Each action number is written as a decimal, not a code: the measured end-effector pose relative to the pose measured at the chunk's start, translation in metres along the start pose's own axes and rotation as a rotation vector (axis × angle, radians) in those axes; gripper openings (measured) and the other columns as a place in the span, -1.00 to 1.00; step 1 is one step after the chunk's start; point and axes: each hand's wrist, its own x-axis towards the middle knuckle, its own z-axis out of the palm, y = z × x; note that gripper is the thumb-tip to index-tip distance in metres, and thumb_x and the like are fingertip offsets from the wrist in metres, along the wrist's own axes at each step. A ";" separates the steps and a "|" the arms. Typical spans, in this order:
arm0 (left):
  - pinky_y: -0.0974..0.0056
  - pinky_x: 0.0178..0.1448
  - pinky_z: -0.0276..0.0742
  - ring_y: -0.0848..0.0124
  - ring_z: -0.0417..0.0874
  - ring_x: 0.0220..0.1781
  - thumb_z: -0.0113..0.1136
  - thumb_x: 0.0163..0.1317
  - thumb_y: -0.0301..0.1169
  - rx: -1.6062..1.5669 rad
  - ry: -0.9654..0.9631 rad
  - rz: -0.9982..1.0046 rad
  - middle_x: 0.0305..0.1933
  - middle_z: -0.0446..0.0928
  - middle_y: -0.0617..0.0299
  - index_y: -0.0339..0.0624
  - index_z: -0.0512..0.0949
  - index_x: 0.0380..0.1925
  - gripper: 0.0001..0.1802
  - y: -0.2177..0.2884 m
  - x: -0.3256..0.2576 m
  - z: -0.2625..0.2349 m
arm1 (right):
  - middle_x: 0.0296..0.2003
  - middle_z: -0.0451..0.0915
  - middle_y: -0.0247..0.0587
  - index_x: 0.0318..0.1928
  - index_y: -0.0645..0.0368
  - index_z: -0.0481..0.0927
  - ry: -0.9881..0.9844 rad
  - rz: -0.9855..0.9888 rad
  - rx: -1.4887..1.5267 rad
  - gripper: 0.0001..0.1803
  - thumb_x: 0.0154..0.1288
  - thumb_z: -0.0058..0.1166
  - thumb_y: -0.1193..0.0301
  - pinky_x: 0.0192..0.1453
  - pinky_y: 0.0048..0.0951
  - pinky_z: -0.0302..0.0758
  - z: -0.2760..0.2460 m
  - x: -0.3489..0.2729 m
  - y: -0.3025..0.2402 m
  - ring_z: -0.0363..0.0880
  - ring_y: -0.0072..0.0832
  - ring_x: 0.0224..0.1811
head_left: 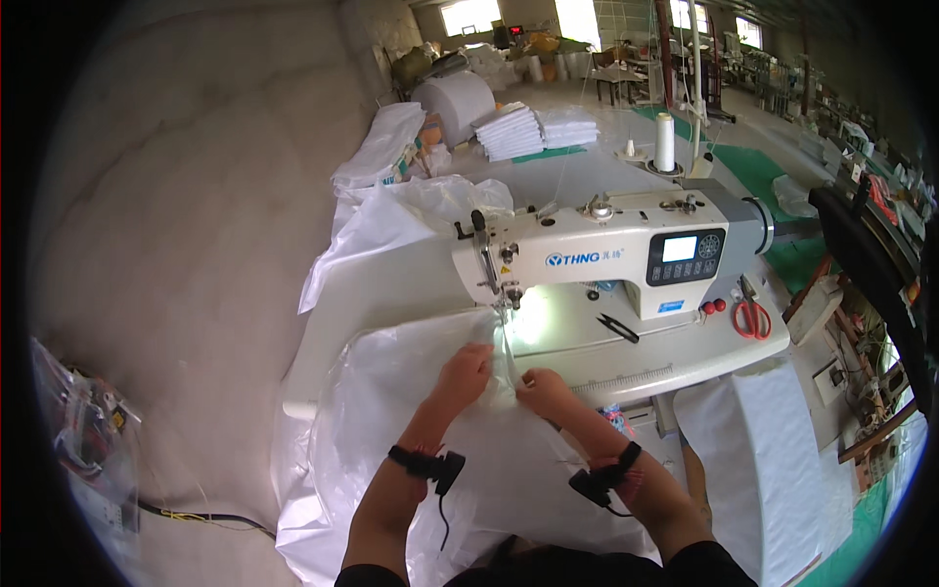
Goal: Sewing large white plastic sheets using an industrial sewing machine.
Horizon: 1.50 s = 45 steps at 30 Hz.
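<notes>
A white plastic sheet (391, 377) lies over the left part of the sewing table and hangs over its front edge toward me. Its edge runs up to the needle of a white sewing machine (626, 235), under a bright work light. My left hand (466, 375) is closed on the sheet just left of that edge, in front of the needle. Across the edge, my right hand (543, 393) pinches the sheet a little nearer to me. Both hands are apart from the needle. The fingertips are partly hidden.
Black thread snips (618, 329) and red-handled scissors (751, 315) lie on the table (704, 352) at right. A white thread cone (664, 145) stands behind the machine. Stacked white sheets (509, 133) and a large white roll (456, 106) are farther back. White material (748, 440) hangs at the right front.
</notes>
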 end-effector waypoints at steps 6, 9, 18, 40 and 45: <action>0.18 -0.21 0.51 0.14 0.61 -0.28 0.21 0.12 -0.19 -0.073 -0.147 -0.249 -0.37 0.57 0.09 -0.17 0.58 -0.24 -0.69 0.092 -0.092 -0.040 | -0.47 0.60 -0.43 -0.27 0.17 0.66 -0.334 0.174 0.338 -0.59 0.10 0.19 0.06 -0.45 -0.62 0.32 -0.005 -0.062 0.027 0.47 -0.64 -0.52; 0.13 -0.20 0.50 0.13 0.61 -0.29 0.17 0.14 -0.15 0.193 -0.258 -0.225 -0.38 0.57 0.10 -0.16 0.58 -0.30 -0.69 0.118 -0.130 -0.035 | -0.47 0.60 -0.46 -0.25 0.11 0.68 -0.325 0.119 0.217 -0.60 0.11 0.18 0.04 -0.44 -0.63 0.32 -0.006 -0.088 0.021 0.46 -0.67 -0.52; 0.19 -0.42 0.50 0.22 0.60 -0.54 0.10 0.18 -0.35 -0.389 -0.203 -0.527 -0.54 0.55 0.07 -0.25 0.48 -0.33 -0.82 0.146 -0.147 -0.017 | -0.34 0.60 -0.35 -0.13 0.23 0.60 -0.217 0.163 0.237 -0.68 0.27 0.04 0.25 -0.25 -0.53 0.46 -0.007 -0.142 -0.004 0.51 -0.64 -0.35; 0.02 0.12 0.34 0.02 0.43 0.06 0.15 0.14 -0.27 0.215 0.227 -0.262 0.03 0.46 0.03 -0.20 0.51 -0.13 -0.67 0.063 -0.160 -0.032 | 0.03 0.35 0.51 0.15 0.52 0.30 0.050 -0.596 -1.143 -0.39 0.06 -0.02 0.48 -0.34 -0.32 0.56 0.062 -0.089 0.043 0.63 -0.18 -0.45; -0.08 0.24 0.18 0.09 0.36 0.18 0.12 0.16 -0.09 0.396 0.079 -0.305 0.21 0.37 0.16 0.07 0.46 0.07 -0.54 0.002 -0.146 -0.035 | 0.03 0.31 0.57 -0.10 0.52 0.51 0.151 -0.645 -1.134 -0.58 0.05 0.01 0.45 -0.43 -0.39 0.55 0.068 -0.059 0.018 0.62 -0.24 -0.51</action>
